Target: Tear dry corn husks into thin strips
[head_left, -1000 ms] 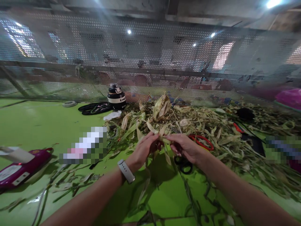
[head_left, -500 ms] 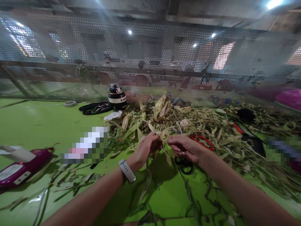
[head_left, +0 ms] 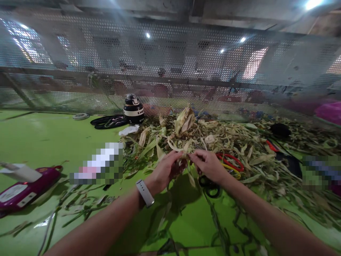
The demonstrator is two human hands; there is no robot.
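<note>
My left hand (head_left: 167, 167), with a pale watch band on its wrist, is closed in a pinch around pale strips of dried corn husk (head_left: 191, 176). Loose ends stick up above the fingers and hang below them. Close beside it, my right hand (head_left: 209, 165) is also closed, thumb and fingertips pinching the same husk. Exactly where its fingertips grip is partly hidden. Black-handled scissors (head_left: 213, 192) lie under the right wrist. Just beyond that wrist are a red loop handle (head_left: 237, 163) and a yellow one (head_left: 229, 167).
A heap of dried husks (head_left: 226, 133) spreads behind and to the right on the green table (head_left: 58, 131). At the back stand a black bottle (head_left: 134, 112) and a coiled black strap (head_left: 109, 121). A magenta power strip (head_left: 29, 192) lies left. Perforated metal screening (head_left: 170, 71) closes off the far side.
My right hand drew slightly away from the left, then came back in and turned more knuckles-up. The yellow handle now shows beside it. My left hand stays pinched on the husk.
</note>
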